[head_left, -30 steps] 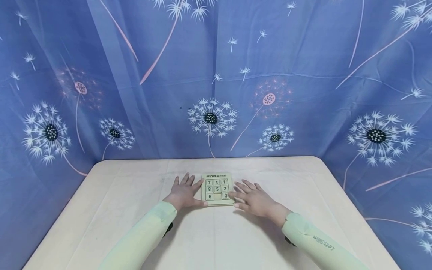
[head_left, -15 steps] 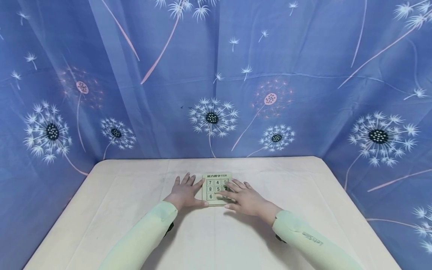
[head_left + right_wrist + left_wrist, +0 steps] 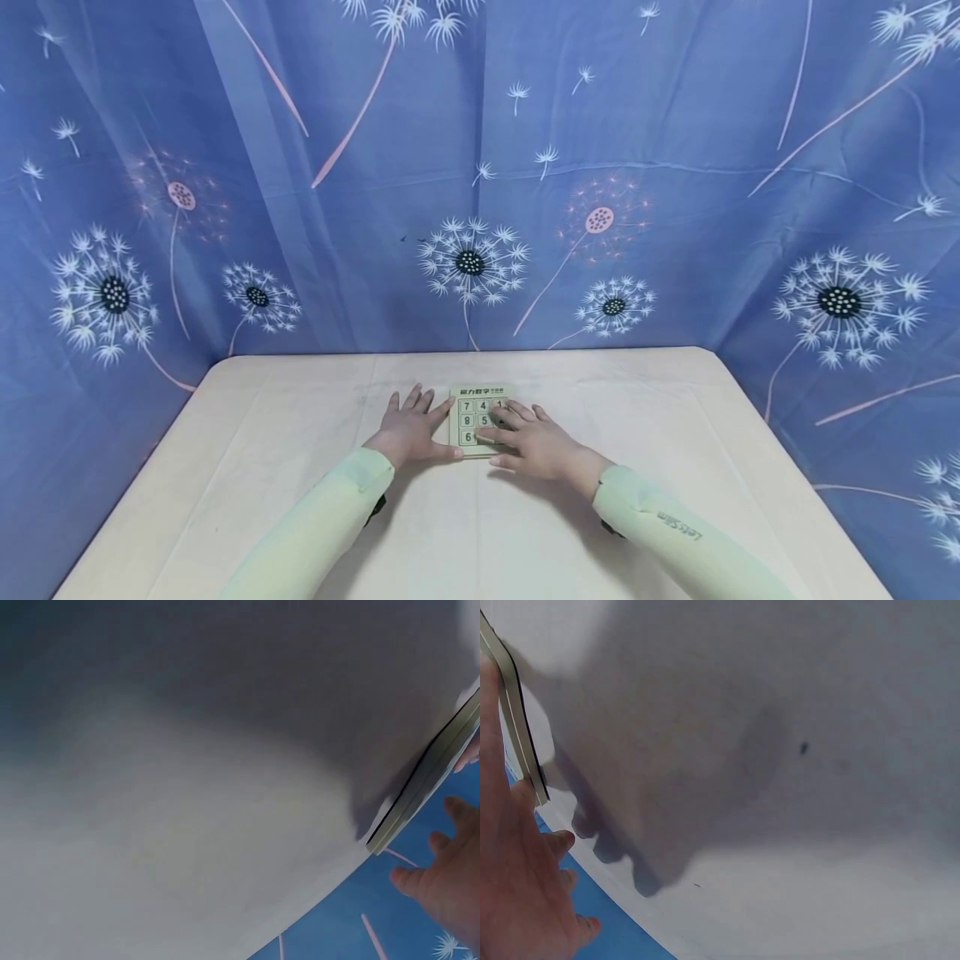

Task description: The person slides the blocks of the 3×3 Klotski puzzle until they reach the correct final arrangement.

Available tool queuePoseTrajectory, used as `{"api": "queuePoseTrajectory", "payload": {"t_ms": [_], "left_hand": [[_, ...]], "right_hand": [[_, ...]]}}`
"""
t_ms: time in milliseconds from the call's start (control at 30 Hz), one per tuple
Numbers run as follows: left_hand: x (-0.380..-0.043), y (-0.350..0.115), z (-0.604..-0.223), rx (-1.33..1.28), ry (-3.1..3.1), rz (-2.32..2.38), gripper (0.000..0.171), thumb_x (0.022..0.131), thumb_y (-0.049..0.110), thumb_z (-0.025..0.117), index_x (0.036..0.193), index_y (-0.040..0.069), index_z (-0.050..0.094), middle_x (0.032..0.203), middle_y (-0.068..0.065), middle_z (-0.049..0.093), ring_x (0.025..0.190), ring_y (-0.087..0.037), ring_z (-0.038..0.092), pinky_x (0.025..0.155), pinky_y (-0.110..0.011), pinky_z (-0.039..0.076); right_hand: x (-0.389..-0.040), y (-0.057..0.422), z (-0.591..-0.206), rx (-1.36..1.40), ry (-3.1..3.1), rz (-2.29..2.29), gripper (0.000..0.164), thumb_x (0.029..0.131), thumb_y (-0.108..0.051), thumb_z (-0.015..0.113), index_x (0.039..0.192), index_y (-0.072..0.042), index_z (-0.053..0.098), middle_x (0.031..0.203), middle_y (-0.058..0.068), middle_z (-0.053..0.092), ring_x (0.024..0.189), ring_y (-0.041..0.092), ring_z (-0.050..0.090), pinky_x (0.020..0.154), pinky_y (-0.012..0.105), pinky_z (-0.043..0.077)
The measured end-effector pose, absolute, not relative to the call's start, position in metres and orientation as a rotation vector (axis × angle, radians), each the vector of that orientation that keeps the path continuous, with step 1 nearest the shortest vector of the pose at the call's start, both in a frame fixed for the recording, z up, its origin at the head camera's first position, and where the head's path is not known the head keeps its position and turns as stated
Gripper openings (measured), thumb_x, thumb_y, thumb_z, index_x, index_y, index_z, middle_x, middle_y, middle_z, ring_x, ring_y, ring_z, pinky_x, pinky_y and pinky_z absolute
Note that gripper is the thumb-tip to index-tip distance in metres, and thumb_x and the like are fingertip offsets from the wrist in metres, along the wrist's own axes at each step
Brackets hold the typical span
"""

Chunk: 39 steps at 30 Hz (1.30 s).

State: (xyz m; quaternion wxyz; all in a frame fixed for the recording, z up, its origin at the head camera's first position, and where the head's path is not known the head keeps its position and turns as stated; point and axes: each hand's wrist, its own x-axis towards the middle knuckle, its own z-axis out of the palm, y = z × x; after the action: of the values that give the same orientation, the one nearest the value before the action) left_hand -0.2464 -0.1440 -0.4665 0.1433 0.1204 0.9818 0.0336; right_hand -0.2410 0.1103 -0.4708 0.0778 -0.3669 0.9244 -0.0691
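Observation:
A pale green number slide puzzle (image 3: 480, 391) lies flat on the table, with dark numerals on its square tiles. My left hand (image 3: 408, 433) rests at its left side with fingers spread, the thumb and index finger touching the edge. My right hand (image 3: 543, 448) reaches over the right half with fingers extended. Its index fingertip is in the bottom row, right beside tile 6 (image 3: 468, 437). Tiles 7, 4, 8 and 5 (image 3: 484, 421) show, while the lower right tiles are hidden under that hand. In the left wrist view, fingers meet the puzzle's side (image 3: 517, 712).
The table (image 3: 300, 400) has a cream cover and rounded far corners. Blue curtains (image 3: 375, 250) with a dandelion print stand behind it and along both sides. Pale green sleeves (image 3: 315, 525) cover both forearms.
My right hand has moved left across the puzzle, its index finger going from tile 3 at lower right to beside tile 6. Tile 3 is now covered. My left hand stays put.

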Motion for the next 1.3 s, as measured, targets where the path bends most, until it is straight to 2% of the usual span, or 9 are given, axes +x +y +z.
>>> {"api": "queuePoseTrajectory", "payload": {"t_ms": [1300], "left_hand": [[-0.245, -0.144, -0.466, 0.36, 2.85, 0.114, 0.096, 0.085, 0.077, 0.061, 0.163, 0.029, 0.03, 0.17, -0.015, 0.027, 0.162, -0.039, 0.013, 0.13, -0.065, 0.01]], "right_hand": [[-0.239, 0.116, -0.474, -1.131, 2.78, -0.173, 0.052, 0.101, -0.056, 0.052, 0.15, -0.035, 0.053, 0.169, 0.006, 0.033, 0.158, 0.04, 0.026, 0.122, 0.073, 0.024]]}}
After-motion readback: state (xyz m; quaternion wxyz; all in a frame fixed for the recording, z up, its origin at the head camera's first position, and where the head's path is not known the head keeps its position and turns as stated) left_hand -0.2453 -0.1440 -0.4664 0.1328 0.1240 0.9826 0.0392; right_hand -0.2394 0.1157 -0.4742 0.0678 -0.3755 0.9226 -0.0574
